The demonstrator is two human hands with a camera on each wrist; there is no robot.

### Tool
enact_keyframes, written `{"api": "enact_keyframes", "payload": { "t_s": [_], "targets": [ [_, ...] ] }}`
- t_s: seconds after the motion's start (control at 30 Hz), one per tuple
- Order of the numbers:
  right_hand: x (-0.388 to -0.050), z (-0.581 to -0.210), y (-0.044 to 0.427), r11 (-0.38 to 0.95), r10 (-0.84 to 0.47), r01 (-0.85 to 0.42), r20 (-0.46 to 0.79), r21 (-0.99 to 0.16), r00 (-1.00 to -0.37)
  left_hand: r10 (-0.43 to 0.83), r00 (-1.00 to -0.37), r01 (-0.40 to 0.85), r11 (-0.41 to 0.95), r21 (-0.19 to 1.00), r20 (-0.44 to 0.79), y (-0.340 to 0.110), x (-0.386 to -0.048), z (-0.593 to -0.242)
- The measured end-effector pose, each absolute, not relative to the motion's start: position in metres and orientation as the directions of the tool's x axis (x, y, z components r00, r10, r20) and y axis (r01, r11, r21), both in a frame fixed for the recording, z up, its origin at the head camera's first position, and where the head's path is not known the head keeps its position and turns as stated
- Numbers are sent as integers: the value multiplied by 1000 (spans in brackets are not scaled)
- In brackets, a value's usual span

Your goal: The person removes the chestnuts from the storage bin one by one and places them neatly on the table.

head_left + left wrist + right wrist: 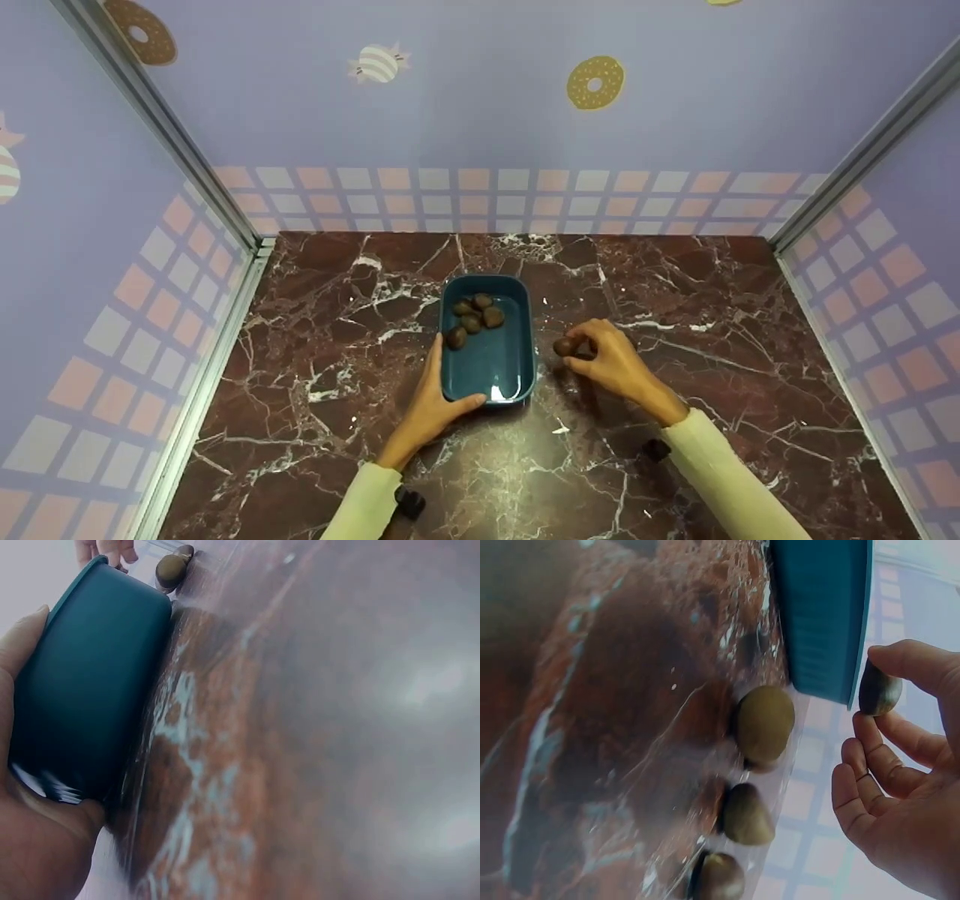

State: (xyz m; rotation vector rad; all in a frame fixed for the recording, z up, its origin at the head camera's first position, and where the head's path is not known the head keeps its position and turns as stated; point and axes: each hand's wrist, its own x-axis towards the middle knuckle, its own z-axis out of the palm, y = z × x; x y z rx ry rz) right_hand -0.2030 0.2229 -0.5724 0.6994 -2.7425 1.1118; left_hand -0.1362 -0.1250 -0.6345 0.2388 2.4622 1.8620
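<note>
The work looks partway along, judging by how the brown nuts are spread around the blue container. Inside it, toward its far left part, lie at least 5 gathered nuts, 1 of them beside its left wall. Outside, just right of the container, the right hand pinches 1 more nut between thumb and fingertips. Beside the container on the marble tabletop, the right wrist view shows at least 3 loose nuts, so these and the pinched 1 appear left outside. The left hand grips the container's near left corner, fingers along its left wall, thumb at its near edge.
</note>
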Motion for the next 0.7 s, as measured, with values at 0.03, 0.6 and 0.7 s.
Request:
{"api": "enact_keyframes", "payload": {
  "t_s": [0.03,0.6,0.7],
  "targets": [
    [-202,-573,225,627,-371,-448,261,-638,-891,148,-987,94,263,960,56,-125,-136,-634],
    [-182,-599,268,654,-249,-353,250,-669,-936,145,-988,98,276,956,60,-124,-136,-633],
    [-180,-604,274,662,-234,-337,243,-669,-941,144,-988,92,280,956,53,-124,-136,-633]
  ]
}}
